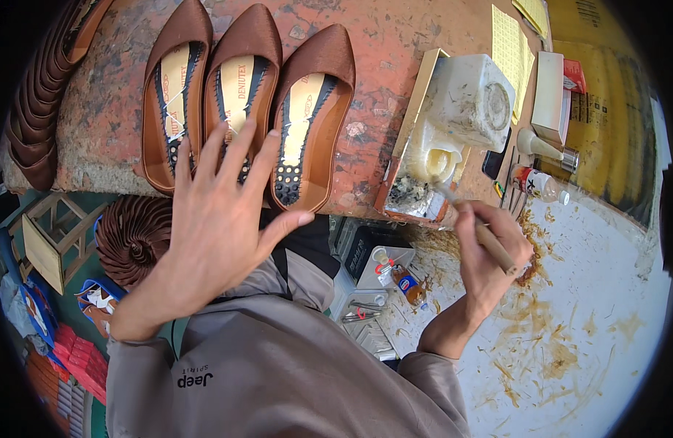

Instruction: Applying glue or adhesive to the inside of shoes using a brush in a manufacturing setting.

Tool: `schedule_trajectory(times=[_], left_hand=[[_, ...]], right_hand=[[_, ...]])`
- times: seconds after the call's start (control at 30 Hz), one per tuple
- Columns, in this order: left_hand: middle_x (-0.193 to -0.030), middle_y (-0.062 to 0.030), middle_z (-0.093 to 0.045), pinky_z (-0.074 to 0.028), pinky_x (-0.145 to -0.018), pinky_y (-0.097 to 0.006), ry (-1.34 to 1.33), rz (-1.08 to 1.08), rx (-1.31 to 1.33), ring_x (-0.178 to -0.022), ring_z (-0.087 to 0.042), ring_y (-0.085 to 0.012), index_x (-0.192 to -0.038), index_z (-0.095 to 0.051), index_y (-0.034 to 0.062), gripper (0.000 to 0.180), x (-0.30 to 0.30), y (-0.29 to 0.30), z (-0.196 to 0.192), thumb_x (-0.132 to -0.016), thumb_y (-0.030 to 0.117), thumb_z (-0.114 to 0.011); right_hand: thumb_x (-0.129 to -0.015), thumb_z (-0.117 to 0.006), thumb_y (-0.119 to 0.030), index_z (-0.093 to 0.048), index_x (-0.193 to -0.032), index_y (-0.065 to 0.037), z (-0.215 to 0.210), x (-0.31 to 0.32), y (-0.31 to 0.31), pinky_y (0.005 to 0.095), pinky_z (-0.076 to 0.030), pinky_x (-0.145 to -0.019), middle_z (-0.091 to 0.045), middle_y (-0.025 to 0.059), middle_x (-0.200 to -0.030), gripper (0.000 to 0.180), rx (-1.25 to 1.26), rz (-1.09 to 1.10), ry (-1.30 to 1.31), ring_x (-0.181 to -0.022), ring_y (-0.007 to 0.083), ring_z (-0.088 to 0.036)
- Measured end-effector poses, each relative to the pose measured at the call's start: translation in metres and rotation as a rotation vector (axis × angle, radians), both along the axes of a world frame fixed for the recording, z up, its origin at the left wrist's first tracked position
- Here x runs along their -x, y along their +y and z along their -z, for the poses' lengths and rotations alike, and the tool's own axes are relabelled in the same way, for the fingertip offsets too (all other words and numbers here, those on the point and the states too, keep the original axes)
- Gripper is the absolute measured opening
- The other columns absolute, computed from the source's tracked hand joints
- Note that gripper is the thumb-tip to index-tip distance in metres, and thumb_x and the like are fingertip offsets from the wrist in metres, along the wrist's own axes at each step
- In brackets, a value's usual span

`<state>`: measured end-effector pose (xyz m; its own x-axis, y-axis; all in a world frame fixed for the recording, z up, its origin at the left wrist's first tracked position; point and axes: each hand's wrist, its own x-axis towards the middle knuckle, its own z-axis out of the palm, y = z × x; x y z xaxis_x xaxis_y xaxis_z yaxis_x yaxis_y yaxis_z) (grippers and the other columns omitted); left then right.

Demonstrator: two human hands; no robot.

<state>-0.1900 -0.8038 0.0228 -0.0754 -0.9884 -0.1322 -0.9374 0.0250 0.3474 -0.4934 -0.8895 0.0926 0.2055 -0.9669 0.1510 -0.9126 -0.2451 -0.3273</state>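
Three brown pointed flats lie side by side on the worktable: a left shoe (182, 28), a middle shoe (250, 31) and a right shoe (320, 57). Tan insoles with dark edging show inside them. Over their heel ends my left hand (218, 201) is spread flat; whether it touches them I cannot tell. My right hand (490, 244) grips a wooden-handled brush (499, 254), its tip at the mouth of a grimy white plastic jug (464, 98). Pale glue-like stuff fills that mouth. The jug sits in a shallow cardboard tray (408, 128).
More brown shoes (31, 139) are stacked at the far left, and a coil of brown shoe pieces (136, 237) sits below the table (377, 87). Right of the tray lie a phone (495, 162), a bottle (541, 182) and yellow sheets (510, 55). Glue stains mark the white surface (570, 292).
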Motion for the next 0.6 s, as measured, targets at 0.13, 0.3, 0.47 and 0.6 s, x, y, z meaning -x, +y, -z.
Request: schedule_trajectory(times=[0.13, 0.3, 0.47, 0.6], left_hand=[[-0.154, -0.0205, -0.055, -0.026, -0.123, -0.070, 0.039, -0.006, -0.035, -0.145, -0.047, -0.0434, -0.164, -0.044, 0.0045, 0.101, 0.000, 0.019, 0.002, -0.088, 0.059, -0.080], [-0.149, -0.0176, -0.059, -0.031, -0.122, -0.064, 0.088, 0.018, -0.027, -0.141, -0.051, -0.0377, -0.161, -0.047, 0.0040, 0.099, 0.000, 0.015, 0.006, -0.085, 0.056, -0.083], [-0.145, -0.0160, -0.062, -0.037, -0.118, -0.059, 0.117, 0.009, 0.018, -0.137, -0.055, -0.0358, -0.158, -0.051, 0.0044, 0.095, -0.002, 0.011, 0.012, -0.085, 0.057, -0.083], [-0.143, -0.0149, -0.064, -0.038, -0.117, -0.058, 0.123, -0.019, 0.018, -0.136, -0.057, -0.0346, -0.157, -0.053, 0.0056, 0.095, -0.003, 0.011, 0.013, -0.083, 0.055, -0.085]], right_hand=[[-0.088, -0.085, -0.007, -0.081, -0.095, 0.000, -0.001, 0.004, -0.001, 0.0307, -0.052, -0.061, -0.074, 0.0102, -0.076, 0.011, 0.008, 0.143, 0.000, -0.062, 0.0145, -0.066], [-0.091, -0.079, -0.004, -0.079, -0.096, 0.006, -0.031, 0.006, 0.000, 0.0260, -0.052, -0.065, -0.076, 0.0104, -0.078, 0.011, -0.302, 0.133, -0.427, -0.069, 0.0141, -0.068], [-0.086, -0.082, -0.001, -0.081, -0.101, 0.006, -0.011, -0.073, -0.010, 0.0299, -0.052, -0.065, -0.079, 0.0153, -0.085, 0.016, -0.317, -0.211, -0.486, -0.069, 0.0179, -0.070], [-0.087, -0.084, -0.004, -0.083, -0.102, 0.003, 0.032, -0.099, -0.028, 0.0308, -0.052, -0.065, -0.077, 0.0128, -0.081, 0.017, -0.413, -0.313, -0.399, -0.068, 0.0157, -0.069]])
